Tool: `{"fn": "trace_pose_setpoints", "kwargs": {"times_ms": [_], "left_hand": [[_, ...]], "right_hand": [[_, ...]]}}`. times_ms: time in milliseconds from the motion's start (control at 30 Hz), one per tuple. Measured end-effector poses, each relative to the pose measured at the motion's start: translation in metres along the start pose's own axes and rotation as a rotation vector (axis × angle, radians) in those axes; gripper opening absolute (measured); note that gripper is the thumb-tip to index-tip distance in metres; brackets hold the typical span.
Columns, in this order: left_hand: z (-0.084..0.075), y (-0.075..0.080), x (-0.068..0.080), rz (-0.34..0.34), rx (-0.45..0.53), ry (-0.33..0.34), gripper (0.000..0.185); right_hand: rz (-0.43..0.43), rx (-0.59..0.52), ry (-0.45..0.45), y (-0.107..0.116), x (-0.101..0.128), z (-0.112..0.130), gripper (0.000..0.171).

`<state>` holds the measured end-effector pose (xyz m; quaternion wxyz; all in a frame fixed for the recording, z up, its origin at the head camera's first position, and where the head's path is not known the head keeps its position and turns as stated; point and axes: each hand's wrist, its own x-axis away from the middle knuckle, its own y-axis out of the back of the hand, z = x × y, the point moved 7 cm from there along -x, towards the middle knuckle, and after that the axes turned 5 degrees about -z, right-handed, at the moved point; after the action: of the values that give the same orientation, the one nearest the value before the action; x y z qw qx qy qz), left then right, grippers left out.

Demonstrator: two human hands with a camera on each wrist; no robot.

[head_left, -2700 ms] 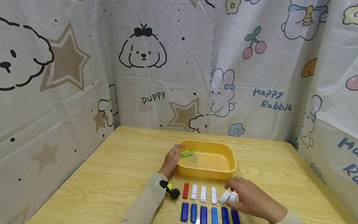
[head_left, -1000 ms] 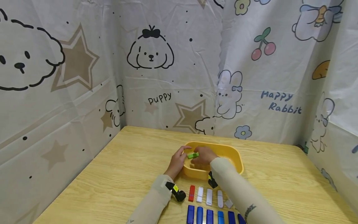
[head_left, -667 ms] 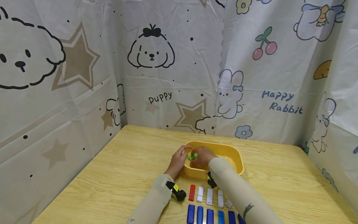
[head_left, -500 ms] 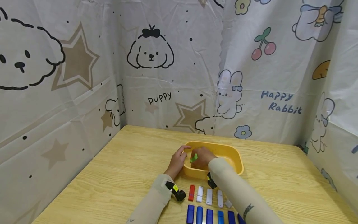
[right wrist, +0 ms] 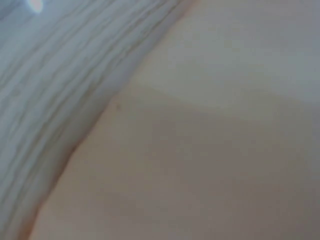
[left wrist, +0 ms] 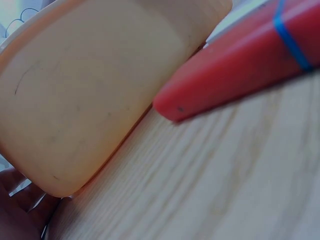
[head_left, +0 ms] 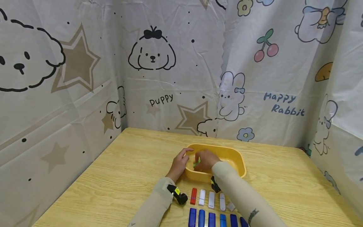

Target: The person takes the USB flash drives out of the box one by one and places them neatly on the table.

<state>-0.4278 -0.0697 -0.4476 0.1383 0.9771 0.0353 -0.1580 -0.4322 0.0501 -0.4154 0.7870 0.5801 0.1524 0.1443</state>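
Wooden table (head_left: 119, 176) walled by cartoon-print curtains (head_left: 85, 78); near edge, 2 rows of USB sticks (head_left: 211, 208); left hand (head_left: 179, 164) grips yellow tub (head_left: 235, 160) rim; right hand (head_left: 205, 160) inside pinches green piece (head_left: 195, 164).

A light wood-grain counter (head_left: 119, 176) carries everything, closed in at the back and on both sides by cartoon-printed sheets. A yellow tray (head_left: 236, 164) sits on it near the middle. Just in front of the tray lie a row of one red stick (head_left: 193, 195) and three white sticks (head_left: 211, 200), and nearer still a row of blue sticks (head_left: 201, 217) side by side at the bottom edge.
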Motion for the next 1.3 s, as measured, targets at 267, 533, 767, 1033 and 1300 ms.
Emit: {"fn": "trace_pose_setpoints", "kwargs": {"times_ms": [267, 533, 767, 1033, 1300], "left_hand": [[0.006, -0.001, 0.001, 0.008, 0.014, 0.014, 0.035], [0.007, -0.003, 0.003, 0.021, 0.033, 0.049, 0.035], [0.008, -0.006, 0.004, 0.029, 0.041, 0.044, 0.035], [0.009, -0.005, 0.001, 0.035, 0.039, 0.053, 0.034], [0.009, -0.004, -0.002, 0.039, 0.044, 0.059, 0.035]], "right_hand": [[-0.009, 0.013, -0.012, 0.015, 0.008, -0.002, 0.026], [-0.101, -0.037, 0.046, 0.032, 0.025, -0.012, 0.021], [-0.138, -0.056, 0.076, 0.049, 0.048, -0.024, 0.018], [-0.205, 0.029, 0.123, 0.078, 0.093, -0.017, 0.020], [-0.229, 0.033, 0.186, 0.088, 0.147, -0.013, 0.018]]}}
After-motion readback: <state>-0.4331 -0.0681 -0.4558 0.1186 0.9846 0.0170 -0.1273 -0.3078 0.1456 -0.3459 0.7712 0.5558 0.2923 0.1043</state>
